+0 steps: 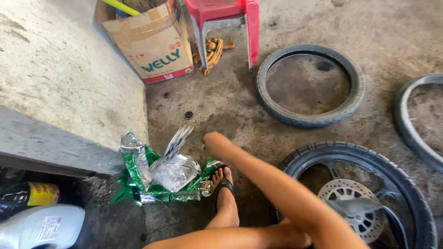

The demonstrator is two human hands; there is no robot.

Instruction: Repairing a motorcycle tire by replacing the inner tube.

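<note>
My right hand (pixel 217 145) reaches forward over the concrete floor, blurred by motion, so its fingers cannot be made out. Just left of it a strip of silver foil wrapping (pixel 177 140) stands up from a crumpled pile of silver and green foil (pixel 157 180); a small gap separates hand and strip. My foot in a black flip-flop (pixel 224 184) rests against the pile's right side. My left hand is out of view.
A motorcycle wheel with brake disc (pixel 355 198) lies at lower right. A loose tyre (pixel 309 85) and part of another (pixel 415 120) lie beyond. A cardboard box (pixel 157 44), red stool (pixel 226 14), concrete ledge (pixel 60 83) and white jug (pixel 41 228) stand around.
</note>
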